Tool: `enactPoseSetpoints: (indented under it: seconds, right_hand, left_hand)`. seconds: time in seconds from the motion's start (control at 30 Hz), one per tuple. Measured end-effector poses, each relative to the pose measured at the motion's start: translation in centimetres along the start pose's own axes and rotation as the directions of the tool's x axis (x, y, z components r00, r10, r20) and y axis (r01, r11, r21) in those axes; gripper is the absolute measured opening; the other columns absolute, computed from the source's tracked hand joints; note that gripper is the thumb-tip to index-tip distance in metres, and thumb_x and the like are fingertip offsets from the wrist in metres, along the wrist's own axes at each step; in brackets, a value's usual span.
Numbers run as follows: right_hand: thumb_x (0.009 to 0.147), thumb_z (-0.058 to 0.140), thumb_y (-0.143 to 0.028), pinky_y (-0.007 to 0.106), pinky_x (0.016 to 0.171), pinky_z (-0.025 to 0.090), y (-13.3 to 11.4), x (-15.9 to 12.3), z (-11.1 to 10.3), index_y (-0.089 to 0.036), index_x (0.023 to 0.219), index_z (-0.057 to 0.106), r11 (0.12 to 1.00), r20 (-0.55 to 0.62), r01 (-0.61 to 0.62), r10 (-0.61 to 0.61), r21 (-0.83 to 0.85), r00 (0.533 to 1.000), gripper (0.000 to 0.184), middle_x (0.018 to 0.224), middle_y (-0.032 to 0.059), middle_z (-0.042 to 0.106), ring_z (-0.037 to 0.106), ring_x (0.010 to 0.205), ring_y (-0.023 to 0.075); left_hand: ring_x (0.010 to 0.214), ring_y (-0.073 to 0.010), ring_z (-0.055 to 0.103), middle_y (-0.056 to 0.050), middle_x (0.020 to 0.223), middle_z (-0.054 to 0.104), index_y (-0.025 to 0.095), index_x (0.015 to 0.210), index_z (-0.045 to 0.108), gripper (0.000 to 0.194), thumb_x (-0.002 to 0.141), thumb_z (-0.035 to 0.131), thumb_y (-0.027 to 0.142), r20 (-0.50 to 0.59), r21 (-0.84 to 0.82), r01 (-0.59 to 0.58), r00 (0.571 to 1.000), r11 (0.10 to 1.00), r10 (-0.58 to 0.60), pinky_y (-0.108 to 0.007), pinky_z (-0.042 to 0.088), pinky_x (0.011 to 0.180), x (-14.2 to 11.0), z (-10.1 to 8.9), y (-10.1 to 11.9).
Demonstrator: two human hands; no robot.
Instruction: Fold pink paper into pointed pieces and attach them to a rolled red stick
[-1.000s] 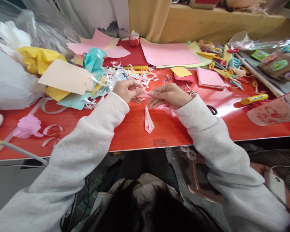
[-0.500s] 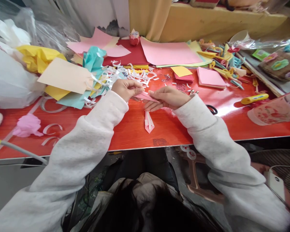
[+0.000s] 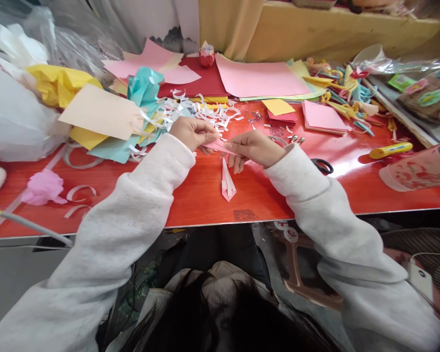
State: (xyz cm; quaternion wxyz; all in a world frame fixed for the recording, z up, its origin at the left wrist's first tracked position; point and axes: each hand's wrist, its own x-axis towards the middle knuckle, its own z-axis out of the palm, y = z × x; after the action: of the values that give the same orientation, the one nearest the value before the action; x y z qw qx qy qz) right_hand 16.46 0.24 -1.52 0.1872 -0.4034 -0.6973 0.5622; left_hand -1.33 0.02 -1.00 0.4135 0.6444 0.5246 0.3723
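Note:
Between my two hands, just above the red table (image 3: 194,200), is a narrow folded piece of pink paper (image 3: 218,145). My left hand (image 3: 193,134) pinches its left end between thumb and fingers. At the other end, my right hand (image 3: 255,149) grips it with the thumb on top and the lower fingers hanging down. A second folded pink paper piece (image 3: 228,183), long and pointed at its far end, lies on the table below my hands. The fingers hide part of the held paper.
White paper strips (image 3: 205,111) heap behind my hands. A stack of pink squares (image 3: 322,117), red squares under a yellow one (image 3: 278,107), and black-handled scissors (image 3: 322,166) lie rightward. A yellow marker (image 3: 390,150) and a printed cup (image 3: 418,168) stand farther right; crumpled pink paper (image 3: 44,187) lies left.
The held pink paper has tilted, its right end now lower. My right hand has dropped slightly and its lower fingers have shifted. The view has shifted a little.

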Motion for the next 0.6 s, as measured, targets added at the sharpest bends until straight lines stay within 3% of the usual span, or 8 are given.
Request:
enactPoseSetpoints:
  seconds: [0.13,0.27,0.37,0.53,0.6]
  right_hand:
    - [0.076,0.059,-0.038,0.016,0.047,0.050,0.08,-0.09,-0.64,-0.007,0.071,0.061,0.986,0.113,-0.085,0.069,0.141,0.991,0.031,0.060,0.0059,0.065,0.059,0.047,0.0062]
    - [0.072,0.065,-0.029,0.016,0.049,0.051,-0.10,-0.32,-0.90,-0.006,0.078,0.064,0.980,0.181,-0.118,0.088,0.161,0.980,0.024,0.066,0.0056,0.067,0.060,0.049,0.0057]
    - [0.072,0.065,-0.027,0.016,0.049,0.051,-0.29,-0.38,-0.56,-0.007,0.077,0.063,0.983,0.171,-0.116,0.091,0.145,0.981,0.021,0.062,0.0046,0.066,0.060,0.049,0.0064]
    - [0.076,0.061,-0.027,0.018,0.052,0.053,-0.06,-0.15,-0.08,-0.007,0.074,0.061,0.989,0.056,-0.082,0.075,0.126,0.996,0.021,0.057,0.0044,0.064,0.062,0.052,0.0087]
    - [0.077,0.061,-0.027,0.021,0.058,0.055,0.13,-0.11,-0.26,-0.006,0.079,0.062,0.982,0.099,-0.117,0.103,0.147,0.990,0.021,0.064,0.0065,0.067,0.064,0.057,0.0097]
  left_hand:
    - [0.051,-0.0099,0.061,0.001,0.059,0.059,0.010,0.075,0.066,0.005,0.072,0.062,0.012,0.036,0.011,-0.018,0.999,1.000,0.018,-0.023,0.051,0.055,0.08,-0.16,-0.04]
    - [0.051,-0.0104,0.061,0.001,0.056,0.058,0.010,0.072,0.065,0.004,0.071,0.062,0.010,0.020,0.015,0.007,1.000,1.000,-0.007,-0.022,0.051,0.053,0.11,-0.01,0.05]
    - [0.049,-0.0104,0.061,0.002,0.054,0.058,0.010,0.072,0.066,0.003,0.070,0.063,0.010,0.018,0.023,0.034,0.999,0.999,-0.034,-0.022,0.050,0.052,0.19,0.01,0.01]
    - [0.057,-0.0131,0.064,0.002,0.052,0.057,0.011,0.075,0.067,0.007,0.070,0.064,0.014,0.021,0.052,0.020,1.000,0.998,-0.021,-0.024,0.051,0.057,0.32,-0.45,-0.29]
    - [0.061,-0.0142,0.064,0.001,0.053,0.057,0.011,0.076,0.067,0.008,0.070,0.064,0.015,0.024,0.074,0.019,0.999,0.997,-0.021,-0.025,0.052,0.059,0.31,-0.63,-0.36]
